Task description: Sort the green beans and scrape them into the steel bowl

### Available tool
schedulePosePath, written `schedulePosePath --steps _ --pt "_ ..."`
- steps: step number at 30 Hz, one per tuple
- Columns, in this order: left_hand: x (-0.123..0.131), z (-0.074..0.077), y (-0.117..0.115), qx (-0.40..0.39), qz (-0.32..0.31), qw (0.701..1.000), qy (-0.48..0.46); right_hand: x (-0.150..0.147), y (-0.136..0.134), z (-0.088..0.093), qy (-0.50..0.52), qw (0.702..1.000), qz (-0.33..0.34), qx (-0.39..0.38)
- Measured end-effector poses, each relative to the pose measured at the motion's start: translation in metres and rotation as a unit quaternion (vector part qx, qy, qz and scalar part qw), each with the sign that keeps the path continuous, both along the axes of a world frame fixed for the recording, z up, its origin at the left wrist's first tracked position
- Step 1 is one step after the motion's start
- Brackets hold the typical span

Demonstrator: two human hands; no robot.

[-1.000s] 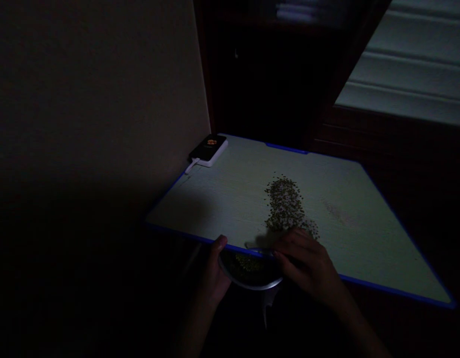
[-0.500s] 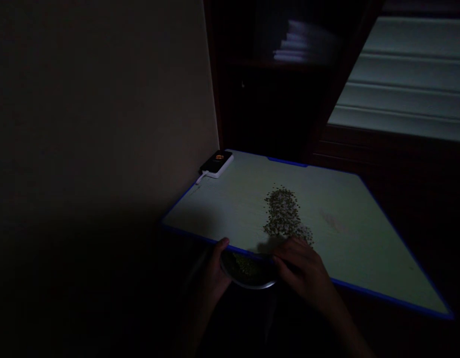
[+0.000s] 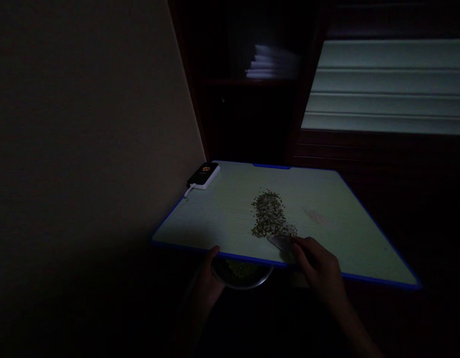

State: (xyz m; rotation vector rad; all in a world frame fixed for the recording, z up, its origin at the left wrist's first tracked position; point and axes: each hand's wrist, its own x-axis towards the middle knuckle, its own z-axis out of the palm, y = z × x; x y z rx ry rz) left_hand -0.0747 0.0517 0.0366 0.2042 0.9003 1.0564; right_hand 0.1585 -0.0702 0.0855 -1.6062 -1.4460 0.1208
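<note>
Small green-brown seeds or grains (image 3: 267, 215) lie in a loose patch on a pale board-like tabletop (image 3: 337, 209) edged in blue. My right hand (image 3: 321, 263) is closed round a flat-bladed scraper (image 3: 281, 242), its blade down on the surface at the near side of the patch. Just below the near edge is a metal bowl (image 3: 248, 287) with a heap of green grains (image 3: 241, 268) inside. My left hand (image 3: 210, 281) holds this bowl at its left side, thumb up against the table edge. The far part of the bowl is hidden under the tabletop.
A black-screened device in a white case (image 3: 204, 175) with a white cable sits at the far left corner by a wall (image 3: 103, 124). Behind are a dark shelf with stacked papers (image 3: 270, 62) and a pale slatted panel (image 3: 386, 89). The room is very dim.
My right hand has moved back from the table's near edge to the patch, and the scraper blade now shows. My left hand stays at the bowl. The view has shifted to the right.
</note>
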Motion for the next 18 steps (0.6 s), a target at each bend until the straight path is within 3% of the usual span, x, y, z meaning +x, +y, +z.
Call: schedulePosePath --steps 6,18 --pt "0.002 -0.001 0.002 -0.005 -0.003 1.000 -0.004 0.012 -0.012 0.001 0.033 0.998 -0.041 -0.038" --pt "-0.003 -0.009 0.002 -0.013 -0.004 1.000 0.015 0.013 -0.011 0.012 0.111 0.988 -0.070 -0.084"
